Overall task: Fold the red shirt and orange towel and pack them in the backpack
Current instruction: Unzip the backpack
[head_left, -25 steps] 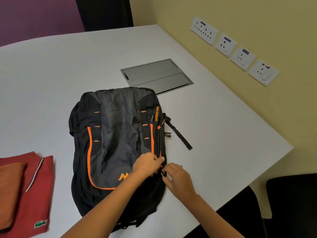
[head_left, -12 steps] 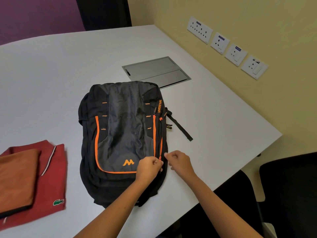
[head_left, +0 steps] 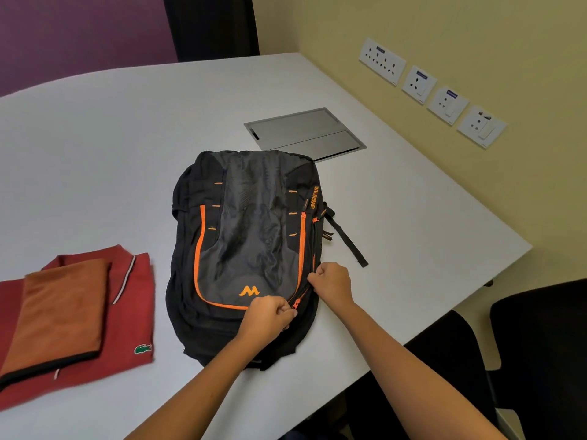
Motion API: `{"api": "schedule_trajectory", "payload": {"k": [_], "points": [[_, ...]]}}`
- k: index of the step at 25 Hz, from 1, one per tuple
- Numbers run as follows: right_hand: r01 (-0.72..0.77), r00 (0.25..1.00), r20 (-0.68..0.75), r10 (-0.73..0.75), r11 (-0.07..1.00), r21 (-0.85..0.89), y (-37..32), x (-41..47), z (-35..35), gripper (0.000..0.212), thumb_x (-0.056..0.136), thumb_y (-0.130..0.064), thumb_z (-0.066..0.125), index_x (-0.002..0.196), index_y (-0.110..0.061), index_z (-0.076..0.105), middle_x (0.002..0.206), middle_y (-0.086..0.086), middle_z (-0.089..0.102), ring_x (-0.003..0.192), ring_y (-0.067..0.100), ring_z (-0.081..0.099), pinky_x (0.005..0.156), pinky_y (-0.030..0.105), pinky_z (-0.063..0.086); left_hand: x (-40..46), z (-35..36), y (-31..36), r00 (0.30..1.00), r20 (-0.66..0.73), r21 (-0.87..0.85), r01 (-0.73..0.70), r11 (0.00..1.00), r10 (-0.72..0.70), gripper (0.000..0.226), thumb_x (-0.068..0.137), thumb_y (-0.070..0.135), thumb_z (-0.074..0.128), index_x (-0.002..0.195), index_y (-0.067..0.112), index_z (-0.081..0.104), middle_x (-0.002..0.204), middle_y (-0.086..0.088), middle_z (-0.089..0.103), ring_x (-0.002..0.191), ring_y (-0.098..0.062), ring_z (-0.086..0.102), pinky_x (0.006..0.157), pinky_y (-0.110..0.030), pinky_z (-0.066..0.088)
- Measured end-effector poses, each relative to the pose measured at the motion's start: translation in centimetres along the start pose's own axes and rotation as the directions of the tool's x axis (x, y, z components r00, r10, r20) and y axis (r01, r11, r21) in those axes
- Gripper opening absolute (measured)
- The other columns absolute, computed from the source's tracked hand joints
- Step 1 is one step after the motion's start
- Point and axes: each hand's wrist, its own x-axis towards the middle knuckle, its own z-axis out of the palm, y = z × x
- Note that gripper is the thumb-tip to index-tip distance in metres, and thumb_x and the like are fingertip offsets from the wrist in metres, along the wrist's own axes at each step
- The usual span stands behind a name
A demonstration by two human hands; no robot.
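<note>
A black and grey backpack (head_left: 251,236) with orange trim lies flat in the middle of the white table (head_left: 95,138). My left hand (head_left: 268,320) pinches an orange zipper pull (head_left: 294,304) at the pack's near right side. Just above it, my right hand (head_left: 332,279) grips the backpack's edge beside the zipper line. The folded red shirt (head_left: 133,312) with a green crocodile logo lies to the left of the pack. On top of the shirt rests the folded orange towel (head_left: 60,312).
A metal cable hatch (head_left: 305,131) is set into the table behind the backpack. A loose black strap (head_left: 347,242) trails off the pack's right side. Wall sockets (head_left: 419,84) line the yellow wall on the right. A black chair (head_left: 540,344) stands at the near right.
My hands have drawn apart along the zipper: the left one has come toward me with the orange pull, the right one holds further up. The view has shifted, showing more of the shirt and towel.
</note>
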Motion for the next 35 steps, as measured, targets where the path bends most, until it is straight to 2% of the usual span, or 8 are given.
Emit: {"api": "schedule_trajectory", "payload": {"k": [4, 10, 15, 19, 22, 25, 30, 35], "points": [[-0.015, 1.0, -0.027, 0.014, 0.998, -0.058, 0.7, -0.2, 0.4, 0.035, 0.079, -0.006, 0.056, 0.053, -0.013, 0.034, 0.052, 0.001, 0.037, 0.051, 0.017, 0.038, 0.046, 0.025, 0.027, -2.6, -2.1, -3.6, 0.999, 0.03, 0.202, -0.032, 0.979, 0.026, 0.03, 0.087, 0.03, 0.063, 0.061, 0.017, 0.054, 0.061, 0.001, 0.061, 0.061, -0.011, 0.053, 0.058, -0.022, 0.039], [-0.045, 0.998, -0.051, 0.038, 0.987, -0.156, 1.1, -0.2, 2.0, 0.036, 0.087, -0.008, 0.052, 0.055, -0.012, 0.035, 0.057, 0.003, 0.041, 0.062, 0.025, 0.046, 0.044, 0.025, 0.025, -4.5, -7.1, -8.9, 1.0, -0.016, 0.444, -0.004, 0.896, 0.013, 0.021, 0.089, 0.039, 0.056, 0.073, 0.025, 0.054, 0.072, 0.01, 0.056, 0.072, -0.013, 0.055, 0.06, -0.027, 0.041], [-0.083, 0.993, -0.097, 0.072, 0.99, -0.113, 0.6, -0.8, 3.5, 0.021, 0.092, -0.009, 0.049, 0.071, -0.007, 0.049, 0.078, 0.01, 0.052, 0.079, 0.03, 0.056, 0.062, 0.03, 0.04, -5.7, -9.6, -11.5, 0.984, -0.098, 0.403, -0.1, 0.91, 0.151, 0.026, 0.089, 0.046, 0.047, 0.079, 0.024, 0.056, 0.079, 0.012, 0.047, 0.079, -0.011, 0.049, 0.059, -0.023, 0.035], [0.245, 0.899, -0.325, -0.295, 0.952, -0.186, -0.8, -4.5, 6.0, 0.023, 0.086, -0.009, 0.06, 0.109, -0.006, 0.059, 0.113, 0.011, 0.052, 0.103, 0.029, 0.049, 0.085, 0.038, 0.046, -6.4, -9.1, -11.8, 0.967, -0.1, 0.258, -0.2, 0.945, 0.232, 0.04, 0.085, 0.056, 0.032, 0.084, 0.025, 0.056, 0.087, 0.013, 0.048, 0.083, -0.01, 0.049, 0.072, -0.029, 0.044], [0.671, 0.707, -0.121, -0.697, 0.715, -0.197, -2.3, -7.8, 8.6, 0.024, 0.088, -0.027, 0.059, 0.105, -0.012, 0.067, 0.11, 0.006, 0.057, 0.103, 0.02, 0.051, 0.09, 0.032, 0.043, -6.5, -9.2, -12.0, 0.952, -0.105, 0.189, -0.266, 0.945, 0.288, 0.03, 0.088, 0.051, 0.038, 0.084, 0.027, 0.055, 0.087, 0.017, 0.045, 0.084, -0.007, 0.049, 0.073, -0.028, 0.044], [0.789, 0.595, 0.094, -0.798, 0.557, -0.26, -3.9, -9.0, 10.7, 0.035, 0.085, -0.038, 0.063, 0.109, -0.013, 0.067, 0.103, 0.002, 0.062, 0.097, 0.018, 0.055, 0.084, 0.028, 0.047, -6.5, -9.4, -12.5, 0.939, -0.1, 0.173, -0.309, 0.935, 0.329, 0.025, 0.089, 0.049, 0.04, 0.086, 0.028, 0.054, 0.088, 0.018, 0.047, 0.084, -0.005, 0.048, 0.073, -0.027, 0.043], [0.764, 0.629, 0.198, -0.752, 0.55, -0.338, -6.1, -7.9, 12.0, 0.019, 0.07, -0.02, 0.079, 0.088, -0.018, 0.072, 0.08, -0.003, 0.061, 0.07, 0.017, 0.062, 0.051, 0.021, 0.049, -5.3, -11.0, -14.0, 0.933, -0.077, 0.223, -0.328, 0.918, 0.352, 0.027, 0.089, 0.047, 0.041, 0.08, 0.024, 0.052, 0.075, 0.012, 0.054, 0.072, -0.007, 0.049, 0.065, -0.029, 0.042], [0.723, 0.688, 0.363, -0.629, 0.55, -0.417, -8.3, -6.6, 11.2, 0.023, 0.096, -0.019, 0.049, 0.111, -0.012, 0.064, 0.108, 0.005, 0.058, 0.097, 0.024, 0.057, 0.074, 0.033, 0.049, -2.7, -15.0, -14.4, 0.954, 0.001, 0.326, -0.283, 0.902, 0.299, 0.019, 0.09, 0.036, 0.051, 0.076, 0.026, 0.043, 0.058, 0.015, 0.046, 0.059, -0.009, 0.046, 0.056, -0.027, 0.036]]}}
